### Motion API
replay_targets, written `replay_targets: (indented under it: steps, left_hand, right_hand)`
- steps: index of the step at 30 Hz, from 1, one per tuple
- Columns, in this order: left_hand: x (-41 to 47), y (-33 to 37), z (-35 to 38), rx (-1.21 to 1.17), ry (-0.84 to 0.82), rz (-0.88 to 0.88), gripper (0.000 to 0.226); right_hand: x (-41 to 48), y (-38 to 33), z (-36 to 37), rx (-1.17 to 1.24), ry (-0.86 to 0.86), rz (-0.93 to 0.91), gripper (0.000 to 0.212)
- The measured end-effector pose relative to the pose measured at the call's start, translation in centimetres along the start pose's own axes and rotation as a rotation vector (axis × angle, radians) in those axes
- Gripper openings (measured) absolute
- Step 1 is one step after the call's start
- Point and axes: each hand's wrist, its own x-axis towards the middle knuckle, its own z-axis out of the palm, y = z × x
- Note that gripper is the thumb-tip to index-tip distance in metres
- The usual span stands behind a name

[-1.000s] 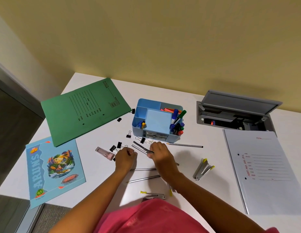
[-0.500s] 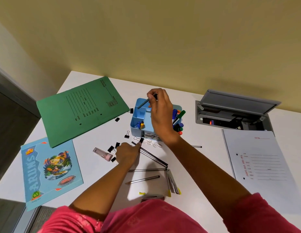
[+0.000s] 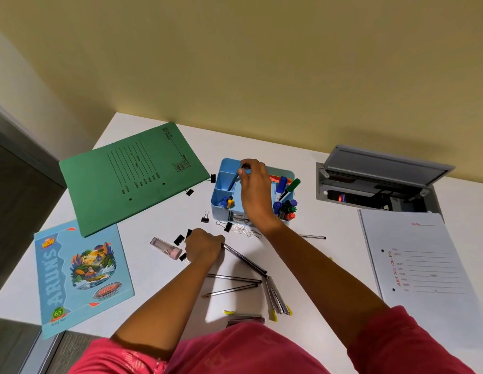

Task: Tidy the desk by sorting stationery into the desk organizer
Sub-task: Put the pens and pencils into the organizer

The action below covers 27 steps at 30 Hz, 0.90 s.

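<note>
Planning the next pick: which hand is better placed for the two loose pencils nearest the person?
Probably left: the left hand, though gripping a bundle, sits on the desk by the two pencils; the right hand is at the organizer, pinching another pencil.

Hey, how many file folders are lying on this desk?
2. A green folder lies at the back left, left of the blue organizer. A white folder lies at the right edge, in front of the open cable box. No others show.
</note>
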Motion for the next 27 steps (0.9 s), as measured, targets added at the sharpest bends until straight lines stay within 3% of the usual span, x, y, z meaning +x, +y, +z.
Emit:
replay_targets:
  steps: [6,9,11,14,18,21,24,27]
  left_hand:
    - [-0.4,0.3,-0.2,-0.107,0.01,-0.035,0.023]
    - [-0.4,0.2,-0.5,-0.318,-0.068,-0.083,0.023]
    - [-0.8,0.4,-0.9,-0.435,-0.1,-0.072,0.02]
    - [-2.3,0.8,-1.9,-0.492,-0.1,0.056,0.015]
    - [-4.1,0.7,-3.7,-0.384,-0.042,0.338,0.017]
    - [-4.9,0.5,-4.9,-0.304,-0.021,0.498,0.014]
    - [-5.7,1.0,-6.2,-0.365,-0.001,0.559,0.004]
    - [-6.2,1.6,-7.4,-0.425,0.07,0.579,0.013]
  right_hand:
    - [-4.1,-1.3,-2.7,0.027,0.118,-0.161,0.021]
    - [-7.2,0.3,-3.0,-0.041,0.074,-0.381,0.015]
    - [-8.7,1.6,-2.7,-0.1,-0.007,-0.363,0.015]
    - [-10.4,3.0,-2.1,-0.13,-0.155,-0.225,0.022]
    - [-10.9,3.0,-1.5,-0.181,-0.247,-0.262,0.026]
    - [-10.7,2.6,-1.4,-0.083,-0.295,-0.3,0.013]
    - [-9.6,1.6,-2.0,-0.001,-0.169,-0.29,0.005]
    - [-7.9,-0.8,-2.9,0.137,-0.063,-0.246,0.006]
